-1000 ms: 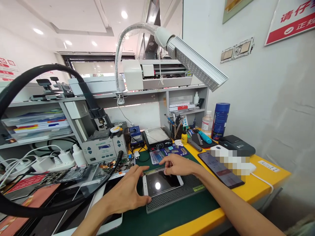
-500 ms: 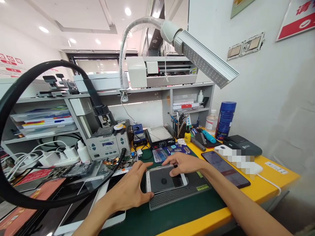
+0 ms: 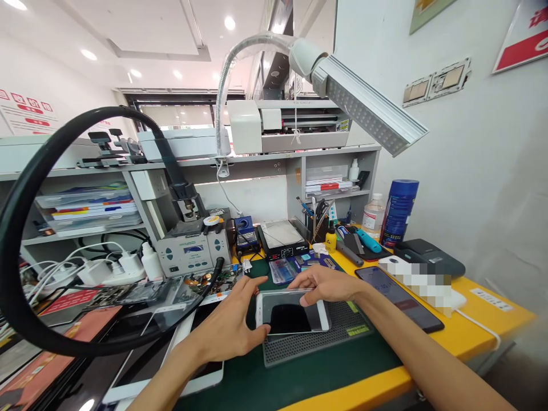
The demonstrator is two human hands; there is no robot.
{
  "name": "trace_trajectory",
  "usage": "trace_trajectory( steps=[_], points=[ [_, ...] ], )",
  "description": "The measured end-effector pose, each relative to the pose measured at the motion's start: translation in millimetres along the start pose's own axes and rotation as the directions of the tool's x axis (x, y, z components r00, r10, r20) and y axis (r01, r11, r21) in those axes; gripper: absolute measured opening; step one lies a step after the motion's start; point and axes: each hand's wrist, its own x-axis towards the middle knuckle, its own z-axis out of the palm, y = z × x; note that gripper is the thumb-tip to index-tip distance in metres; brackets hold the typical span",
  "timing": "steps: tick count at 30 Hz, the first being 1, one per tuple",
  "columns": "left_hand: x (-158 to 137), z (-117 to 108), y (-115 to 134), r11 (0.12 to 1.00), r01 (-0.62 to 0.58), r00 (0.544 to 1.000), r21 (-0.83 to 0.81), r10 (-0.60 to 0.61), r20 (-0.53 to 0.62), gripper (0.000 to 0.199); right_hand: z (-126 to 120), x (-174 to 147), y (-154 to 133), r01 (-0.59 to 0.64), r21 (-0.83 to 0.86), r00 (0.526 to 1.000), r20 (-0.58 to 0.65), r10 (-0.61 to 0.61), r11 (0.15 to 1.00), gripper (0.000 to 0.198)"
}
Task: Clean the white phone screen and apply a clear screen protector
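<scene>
A white-framed smartphone [image 3: 295,321] with a dark, reflective screen is held between my two hands over a grey perforated mat [image 3: 299,349]. My left hand [image 3: 226,322] grips its left end, thumb at the near corner and fingers at the far one. On the far edge, toward the right, my right hand [image 3: 329,284] has its thumb on the screen side and its fingers curled behind. Whether the phone still touches the mat underneath is hidden.
The perforated mat lies on a green work mat [image 3: 252,377]. A large dark phone [image 3: 400,299] lies to the right, a white tablet [image 3: 205,374] to the left. Behind are a hot plate [image 3: 282,240] and a grey rework station [image 3: 192,251]. A black hose [image 3: 34,154] arches at left.
The phone has tilted a little in my hands, and the dark reflection on its screen has grown from a small round spot. My view has turned slightly left. Both hands keep their hold.
</scene>
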Motion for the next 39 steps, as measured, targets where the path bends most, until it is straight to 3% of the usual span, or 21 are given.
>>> trace_trajectory(
  steps=[4, 6, 9, 12, 15, 17, 22, 26, 28, 31, 33, 34, 35, 39],
  points=[
    [3, -2, -3, 0.968, 0.052, 0.996, -0.247, -0.069, -0.063, 0.065, 2, 0, -3, 0.014, 0.178, 1.0, -0.017, -0.011, 0.984, 0.045],
    [7, -3, -2, 0.884, 0.075, 0.982, -0.462, -0.147, -0.122, 0.06, 3, 1, -4, 0.016, 0.28, 0.999, -0.047, -0.003, 0.96, 0.05],
    [15, -6, 3, 0.575, 0.052, 0.928, -0.816, -0.329, -0.173, 0.05, 9, 3, -5, 0.015, 0.426, 0.991, -0.13, 0.045, 0.905, 0.055],
    [20, -10, 6, 0.242, -0.002, 0.882, -0.97, -0.456, -0.116, 0.038, 17, 7, -4, 0.062, 0.554, 0.972, -0.223, 0.076, 0.83, 0.059],
    [22, -7, 6, 0.09, 0.062, 0.872, -0.994, -0.489, 0.01, 0.038, 27, 11, -5, 0.128, 0.626, 0.964, -0.26, 0.051, 0.769, 0.059],
    [23, -1, 8, 0.065, 0.108, 0.887, -0.992, -0.458, 0.066, 0.039, 33, 13, -8, 0.159, 0.65, 0.966, -0.258, 0.02, 0.743, 0.059],
    [24, 18, 14, 0.153, 0.084, 0.956, -0.985, -0.293, 0.036, 0.026, 48, 14, -19, 0.198, 0.653, 0.959, -0.285, -0.005, 0.731, 0.063],
    [24, 26, 11, 0.198, 0.108, 0.929, -0.974, -0.368, 0.028, 0.02, 61, 15, -24, 0.205, 0.63, 0.956, -0.294, -0.014, 0.749, 0.06],
    [25, 28, 9, 0.166, 0.12, 0.905, -0.979, -0.424, 0.039, 0.017, 60, 16, -25, 0.184, 0.585, 0.959, -0.283, -0.015, 0.79, 0.05],
    [28, 31, 6, 0.068, 0.132, 0.837, -0.989, -0.542, 0.075, 0.012, 42, 13, -22, 0.129, 0.353, 0.939, -0.344, 0.0, 0.927, 0.04],
    [29, 31, 6, 0.03, 0.147, 0.799, -0.989, -0.593, 0.101, 0.012, 17, 5, -17, 0.056, 0.003, 0.849, -0.526, -0.046, 0.998, 0.044],
    [30, 30, 6, 0.022, 0.158, 0.789, -0.987, -0.604, 0.113, 0.013, 2, -1, -13, -0.04, -0.19, 0.811, -0.58, -0.08, 0.981, 0.045],
    [29, 29, 6, 0.015, 0.167, 0.783, -0.986, -0.61, 0.124, 0.015, -12, -8, -9, -0.092, -0.24, 0.802, -0.593, -0.072, 0.966, 0.043],
    [27, 21, 8, -0.05, 0.168, 0.777, -0.984, -0.608, 0.164, 0.024, -53, -36, 8, -0.233, -0.283, 0.873, -0.482, 0.072, 0.93, 0.032]
  ],
)
